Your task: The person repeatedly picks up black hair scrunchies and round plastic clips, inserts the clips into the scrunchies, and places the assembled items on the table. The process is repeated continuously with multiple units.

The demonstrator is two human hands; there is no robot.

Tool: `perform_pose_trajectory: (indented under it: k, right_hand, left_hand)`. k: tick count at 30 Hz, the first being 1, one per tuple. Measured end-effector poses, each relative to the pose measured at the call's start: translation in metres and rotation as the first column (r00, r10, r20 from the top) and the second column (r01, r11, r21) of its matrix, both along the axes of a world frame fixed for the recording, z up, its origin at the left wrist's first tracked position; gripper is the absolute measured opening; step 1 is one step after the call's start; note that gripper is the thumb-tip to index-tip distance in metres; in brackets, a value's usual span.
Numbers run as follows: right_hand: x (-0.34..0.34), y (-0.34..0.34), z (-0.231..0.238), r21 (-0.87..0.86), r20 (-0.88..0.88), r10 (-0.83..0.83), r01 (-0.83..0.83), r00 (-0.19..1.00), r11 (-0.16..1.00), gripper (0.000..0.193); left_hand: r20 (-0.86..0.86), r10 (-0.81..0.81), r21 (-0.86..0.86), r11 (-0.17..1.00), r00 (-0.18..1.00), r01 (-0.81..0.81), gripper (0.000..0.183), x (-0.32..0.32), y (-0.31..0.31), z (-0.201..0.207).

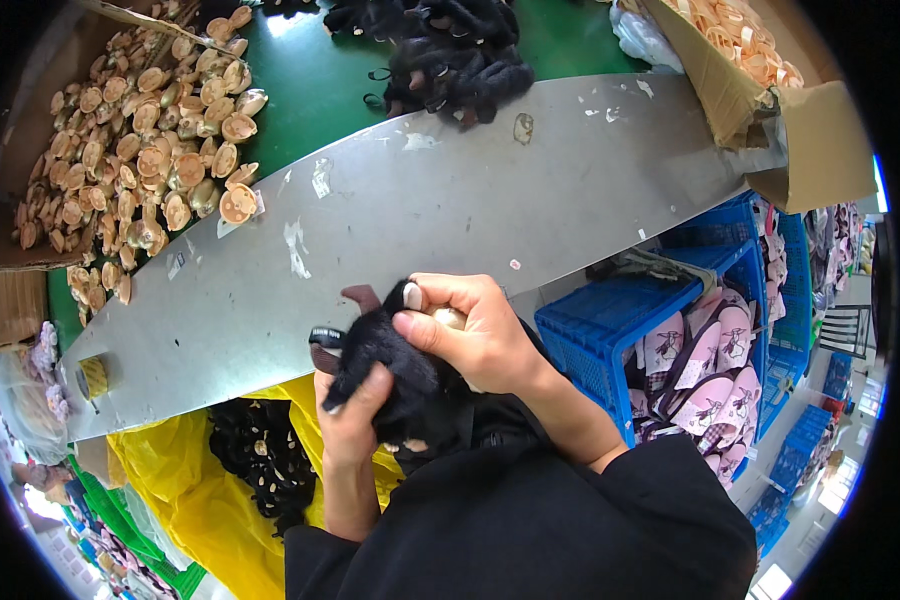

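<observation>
Between my hands, over the near edge of the metal table, is a small black plush piece [390, 345] with brown flaps and a black loop. My left hand [350, 415] grips its lower left side, thumb pressed into the fur. Pinched at the upper right of the plush is my right hand [475, 330], thumb against bent fingers. A shiny gold rounded part [449, 317] shows within the right hand's curled fingers; most of it is hidden.
Gold-and-peach plastic shells [150, 150] are heaped at the far left. More black plush pieces [450, 60] lie on the green surface beyond the metal tabletop [420, 190]. A yellow bag [190, 480] is at lower left. Blue crates [600, 320] with pink slippers stand right.
</observation>
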State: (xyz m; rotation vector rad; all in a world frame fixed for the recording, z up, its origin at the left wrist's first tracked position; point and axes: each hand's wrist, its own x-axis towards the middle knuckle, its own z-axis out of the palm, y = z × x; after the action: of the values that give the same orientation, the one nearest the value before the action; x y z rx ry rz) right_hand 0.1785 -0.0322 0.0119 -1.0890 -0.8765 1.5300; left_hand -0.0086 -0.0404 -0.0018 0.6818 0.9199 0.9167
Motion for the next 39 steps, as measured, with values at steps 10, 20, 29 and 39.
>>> perform_pose_trajectory:
  k: [10, 20, 29, 39]
  right_hand:
    - [0.006, -0.004, -0.017, -0.033, -0.194, 0.159, -0.169, 0.968, 0.985, 0.019]
    - [0.01, 0.002, -0.009, -0.073, -0.141, 0.2, -0.212, 0.969, 0.974, 0.015]
    - [0.011, 0.002, 0.005, -0.064, -0.103, 0.265, -0.272, 0.959, 0.96, 0.014]
    - [0.017, 0.003, 0.001, -0.03, 0.028, 0.178, -0.177, 0.984, 0.984, 0.015]
  left_hand:
    - [0.212, -0.122, 0.002, 0.992, 0.97, 0.124, 0.055, -0.025, 0.009, -0.017]
    - [0.061, -0.155, 0.058, 0.987, 0.986, 0.152, 0.053, -0.033, 0.012, -0.009]
    - [0.1, -0.304, 0.093, 0.951, 0.948, 0.295, 0.067, -0.044, 0.006, -0.017]
    - [-0.026, -0.137, 0.078, 0.987, 0.99, 0.139, 0.05, -0.023, 0.0, 0.004]
